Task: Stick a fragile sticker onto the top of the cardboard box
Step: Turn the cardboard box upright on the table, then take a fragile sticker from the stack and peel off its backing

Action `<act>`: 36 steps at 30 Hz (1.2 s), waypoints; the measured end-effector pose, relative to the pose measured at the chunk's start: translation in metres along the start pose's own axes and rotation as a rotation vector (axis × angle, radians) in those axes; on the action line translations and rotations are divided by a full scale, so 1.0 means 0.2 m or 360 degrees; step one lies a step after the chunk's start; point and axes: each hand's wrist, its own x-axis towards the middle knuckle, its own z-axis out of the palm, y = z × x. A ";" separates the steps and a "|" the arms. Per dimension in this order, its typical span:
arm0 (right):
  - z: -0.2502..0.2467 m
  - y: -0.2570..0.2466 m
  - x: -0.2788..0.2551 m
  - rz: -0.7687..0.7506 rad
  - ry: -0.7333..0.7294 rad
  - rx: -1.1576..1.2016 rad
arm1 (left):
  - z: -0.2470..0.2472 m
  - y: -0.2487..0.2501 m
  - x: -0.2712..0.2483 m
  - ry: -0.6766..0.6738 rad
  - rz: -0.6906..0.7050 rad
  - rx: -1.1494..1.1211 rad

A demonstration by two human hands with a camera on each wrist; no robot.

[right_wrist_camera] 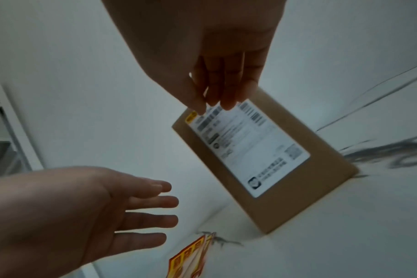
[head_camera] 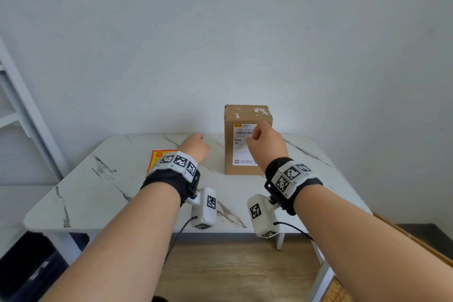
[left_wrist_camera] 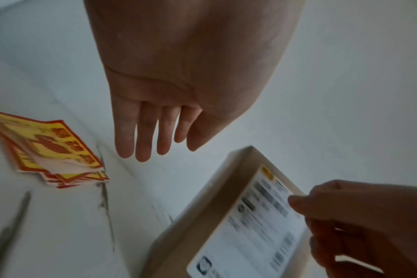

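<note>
A brown cardboard box (head_camera: 247, 115) stands upright at the back of the marble table (head_camera: 117, 191), its white shipping label (head_camera: 245, 154) facing me. Bits of white tape remain on its top. A stack of red-and-yellow fragile stickers (left_wrist_camera: 55, 148) lies on the table to its left, partly hidden by my left wrist in the head view. My left hand (left_wrist_camera: 160, 150) hovers between the stickers and the box, fingers straight, holding nothing. My right hand (right_wrist_camera: 217, 105) hangs in front of the upper part of the label, fingers loose and empty; contact with the box is unclear.
A white shelf frame (head_camera: 22, 115) leans at the left by the wall. A woven brown item (head_camera: 416, 243) sits off the table's right edge. Dark objects (head_camera: 29, 267) lie on the floor at lower left. The box stands close to the wall.
</note>
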 end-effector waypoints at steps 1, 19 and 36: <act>0.02 -0.04 -0.01 -0.0038 -0.0022 0.0019 | -0.03 -0.04 0.00 0.0035 -0.0023 -0.0014; 0.70 -0.37 0.03 0.0009 -0.0991 -0.0300 | -0.14 -0.58 0.11 -0.0295 -0.0344 0.0500; 0.98 -0.33 0.13 0.0149 -0.0917 -0.0310 | -0.11 -0.71 0.16 -0.0330 -0.0309 0.0517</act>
